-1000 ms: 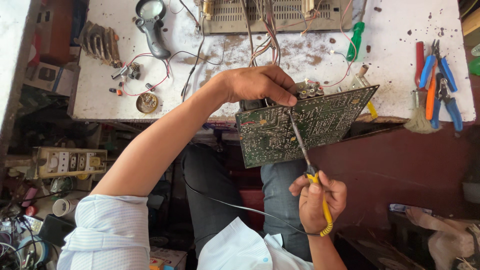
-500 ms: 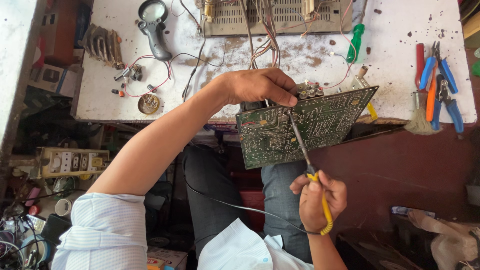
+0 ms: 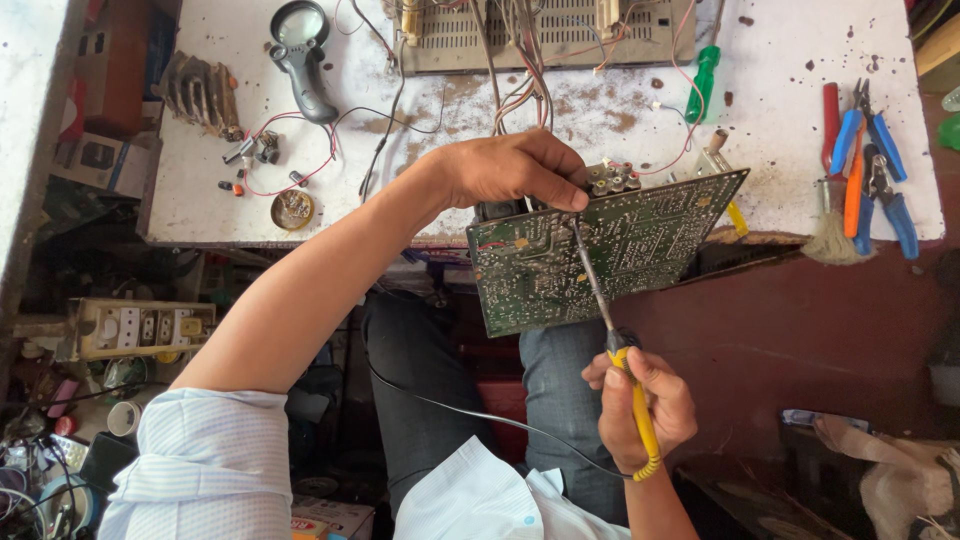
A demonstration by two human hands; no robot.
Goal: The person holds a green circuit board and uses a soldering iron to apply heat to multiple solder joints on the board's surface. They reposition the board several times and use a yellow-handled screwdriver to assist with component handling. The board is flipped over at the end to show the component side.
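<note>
The green circuit board (image 3: 610, 250) is hanging tilted off the white workbench (image 3: 780, 130) edge, looking stiff, light and fragile, best gripped by its rim. The left hand (image 3: 515, 170) is clenching its top edge from above. Below it, the right hand (image 3: 640, 405) is grasping a yellow-handled soldering iron (image 3: 612, 335), tip touching the board.

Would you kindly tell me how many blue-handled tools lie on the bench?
2, both at the white bench's right end: one blue-handled tool beside the red handle, another blue-handled tool further right. Others may be hidden.
</note>
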